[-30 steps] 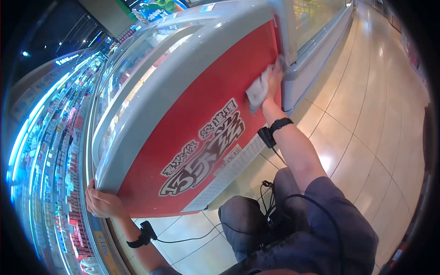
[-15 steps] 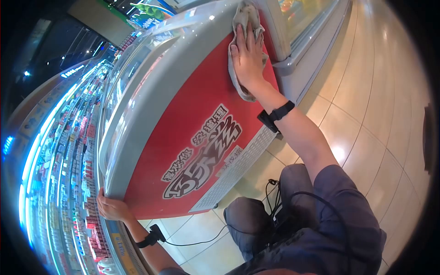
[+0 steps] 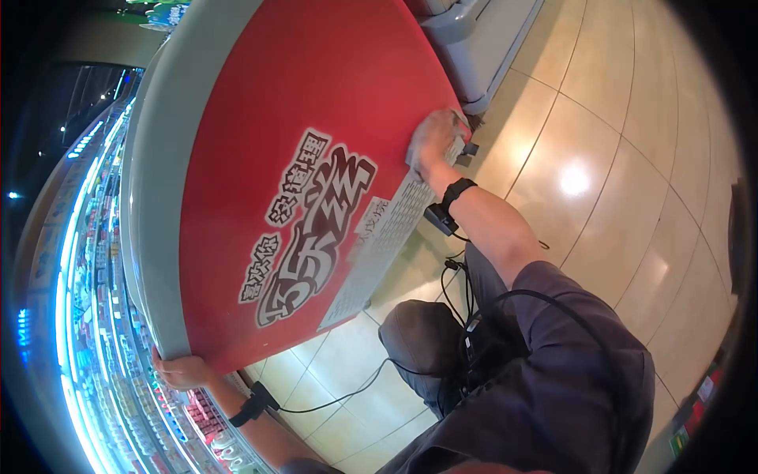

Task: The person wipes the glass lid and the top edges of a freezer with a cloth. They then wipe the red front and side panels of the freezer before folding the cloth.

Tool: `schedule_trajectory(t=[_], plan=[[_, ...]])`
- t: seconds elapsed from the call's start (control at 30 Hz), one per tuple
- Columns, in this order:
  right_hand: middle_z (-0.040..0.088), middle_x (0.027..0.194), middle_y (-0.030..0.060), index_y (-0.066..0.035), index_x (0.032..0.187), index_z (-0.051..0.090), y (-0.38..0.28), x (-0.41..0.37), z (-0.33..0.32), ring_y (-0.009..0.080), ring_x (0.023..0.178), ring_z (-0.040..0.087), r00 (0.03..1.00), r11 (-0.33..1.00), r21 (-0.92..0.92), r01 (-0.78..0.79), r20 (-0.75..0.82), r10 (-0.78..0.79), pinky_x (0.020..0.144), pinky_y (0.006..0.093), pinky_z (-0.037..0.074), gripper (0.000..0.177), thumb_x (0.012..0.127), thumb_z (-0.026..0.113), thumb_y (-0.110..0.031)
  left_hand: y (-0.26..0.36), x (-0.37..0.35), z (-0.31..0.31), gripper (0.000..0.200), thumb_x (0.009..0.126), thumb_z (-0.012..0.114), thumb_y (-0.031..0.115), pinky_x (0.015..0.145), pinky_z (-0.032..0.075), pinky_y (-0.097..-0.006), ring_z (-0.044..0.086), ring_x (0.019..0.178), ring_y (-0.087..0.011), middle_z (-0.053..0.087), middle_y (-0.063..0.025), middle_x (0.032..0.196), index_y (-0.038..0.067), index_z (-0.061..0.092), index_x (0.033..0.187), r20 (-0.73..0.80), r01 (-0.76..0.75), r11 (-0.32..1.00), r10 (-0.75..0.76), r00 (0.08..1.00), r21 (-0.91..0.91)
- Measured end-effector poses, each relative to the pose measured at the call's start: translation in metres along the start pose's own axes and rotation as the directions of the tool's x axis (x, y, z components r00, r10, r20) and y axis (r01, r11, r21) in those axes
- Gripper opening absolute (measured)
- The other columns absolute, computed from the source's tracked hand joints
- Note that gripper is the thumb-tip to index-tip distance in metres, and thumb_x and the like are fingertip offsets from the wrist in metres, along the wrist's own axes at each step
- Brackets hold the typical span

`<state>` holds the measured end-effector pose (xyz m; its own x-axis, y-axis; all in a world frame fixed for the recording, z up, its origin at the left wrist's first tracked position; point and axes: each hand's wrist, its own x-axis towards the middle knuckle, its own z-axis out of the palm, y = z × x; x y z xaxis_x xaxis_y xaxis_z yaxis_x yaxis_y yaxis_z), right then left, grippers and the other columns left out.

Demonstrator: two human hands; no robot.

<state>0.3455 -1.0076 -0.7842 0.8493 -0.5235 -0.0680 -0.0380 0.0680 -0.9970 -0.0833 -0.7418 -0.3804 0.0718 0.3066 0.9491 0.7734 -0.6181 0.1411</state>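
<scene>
A chest freezer (image 3: 347, 71) with a red side panel, white and black lettering and a grey rim stands before me. My right hand (image 3: 434, 138), smeared by motion, presses a greyish cloth (image 3: 414, 156) against the panel's lower right corner, just above the vent grille (image 3: 395, 209). Most of the cloth is hidden beneath the hand. At the panel's lower left, my left hand (image 3: 185, 373) grips the freezer's corner edge, fingers curled round it. Both wrists wear black bands with small devices.
Lit shelves (image 3: 110, 316) packed with goods run along the left. Another grey cabinet (image 3: 466, 55) adjoins the freezer at the top. Glossy tiled floor (image 3: 600, 213) spreads to the right. A black cable (image 3: 355, 391) loops from the left wrist across my knees.
My right hand has moved with the cloth from the panel's upper right down to its lower right corner. The left hand still holds the edge. The view has shifted, with the freezer larger.
</scene>
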Motion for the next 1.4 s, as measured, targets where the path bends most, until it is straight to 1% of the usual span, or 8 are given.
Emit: schedule_trajectory(t=[0.13, 0.3, 0.43, 0.6, 0.77, 0.97, 1.23, 1.4], plan=[[0.039, 0.154, 0.0219, -0.003, 0.139, 0.055, -0.122, -0.068, -0.033, 0.0493, 0.142, 0.032, 0.662, 0.434, -0.504, 0.747, 0.5, -0.559, 0.116, 0.0678, 0.02, 0.051, 0.092, 0.055, -0.026, -0.006, 0.001, 0.005, 0.063, 0.105, 0.019, 0.034, 0.088, 0.05, -0.0495, 0.068, 0.099, -0.0371, 0.074, -0.0127, 0.111, 0.008, 0.077, 0.107, 0.003, 0.018, 0.999, -0.018, 1.0, 0.037], [0.051, 0.14, 0.0212, -0.014, 0.123, 0.068, -0.153, -0.077, -0.049, 0.0519, 0.134, 0.04, 0.489, 0.58, 0.199, 0.79, 0.367, -0.792, 0.112, 0.0675, 0.027, 0.039, 0.088, 0.06, -0.028, -0.01, 0.002, 0.002, 0.062, 0.106, 0.019, 0.033, 0.086, 0.052, -0.0479, 0.068, 0.098, -0.0361, 0.074, -0.011, 0.111, 0.006, 0.075, 0.109, -0.02, -0.127, 0.988, 0.13, 0.991, 0.085], [0.046, 0.145, 0.0247, 0.0, 0.136, 0.052, -0.052, -0.002, -0.013, 0.053, 0.135, 0.037, 0.728, 0.628, -0.375, 0.681, 0.265, -0.632, 0.107, 0.0678, 0.031, 0.048, 0.095, 0.053, -0.026, -0.036, 0.004, 0.013, 0.057, 0.107, 0.022, 0.03, 0.082, 0.054, -0.0453, 0.069, 0.096, -0.0327, 0.075, -0.0073, 0.109, 0.007, 0.074, 0.107, -0.065, -0.281, 0.94, 0.298, 0.952, 0.192], [0.034, 0.156, 0.0296, 0.006, 0.146, 0.04, -0.058, -0.005, -0.01, 0.0561, 0.142, 0.026, 0.93, 0.904, -0.224, 0.365, 0.049, -0.364, 0.109, 0.0689, 0.026, 0.057, 0.098, 0.046, -0.025, -0.058, 0.007, 0.028, 0.044, 0.107, 0.029, 0.022, 0.074, 0.054, -0.0414, 0.07, 0.09, -0.0264, 0.075, 0.0005, 0.107, 0.008, 0.07, 0.104, -0.153, -0.424, 0.784, 0.537, 0.829, 0.454], [0.039, 0.156, 0.0203, -0.019, 0.145, 0.053, -0.132, -0.181, -0.042, 0.0439, 0.145, 0.031, 0.5, 0.598, -0.285, 0.749, 0.835, -0.229, 0.115, 0.0663, 0.021, 0.048, 0.098, 0.049, -0.031, -0.006, 0.001, 0.007, 0.059, 0.103, 0.024, 0.029, 0.086, 0.053, -0.0458, 0.069, 0.097, -0.0355, 0.075, -0.01, 0.11, 0.004, 0.077, 0.101, -0.064, -0.12, 0.99, 0.125, 0.99, 0.076], [0.054, 0.144, 0.0093, -0.028, 0.121, 0.07, -0.072, -0.242, -0.042, 0.035, 0.145, 0.032, 0.104, 0.234, 0.25, 0.939, 0.444, -0.89, 0.119, 0.0619, 0.012, 0.045, 0.085, 0.064, -0.056, 0.014, -0.002, -0.009, 0.063, 0.1, 0.024, 0.036, 0.09, 0.051, -0.0488, 0.068, 0.102, -0.0376, 0.075, -0.0139, 0.11, 0.004, 0.077, 0.105, 0.013, -0.037, 0.998, 0.036, 0.999, 0.042], [0.031, 0.155, 0.0353, 0.003, 0.153, 0.03, -0.116, -0.034, -0.02, 0.06, 0.137, 0.028, 0.941, 0.942, -0.113, 0.315, 0.17, -0.294, 0.111, 0.074, 0.015, 0.062, 0.106, 0.034, -0.037, 0.007, -0.002, 0.003, 0.061, 0.097, 0.025, 0.034, 0.089, 0.051, -0.049, 0.068, 0.098, -0.0369, 0.075, -0.0148, 0.108, 0.005, 0.079, 0.102, -0.036, 0.053, 0.998, -0.052, 0.998, 0.024], [0.029, 0.158, 0.029, -0.004, 0.154, 0.034, -0.08, -0.14, -0.007, 0.0528, 0.145, 0.025, 0.7, 0.691, -0.178, 0.7, 0.362, -0.616, 0.112, 0.0708, 0.02, 0.059, 0.105, 0.035, -0.037, 0.016, -0.002, 0.002, 0.06, 0.094, 0.027, 0.033, 0.09, 0.051, -0.0488, 0.068, 0.095, -0.0368, 0.076, -0.0148, 0.105, 0.005, 0.08, 0.1, -0.08, 0.076, 0.997, -0.076, 0.994, 0.001]])
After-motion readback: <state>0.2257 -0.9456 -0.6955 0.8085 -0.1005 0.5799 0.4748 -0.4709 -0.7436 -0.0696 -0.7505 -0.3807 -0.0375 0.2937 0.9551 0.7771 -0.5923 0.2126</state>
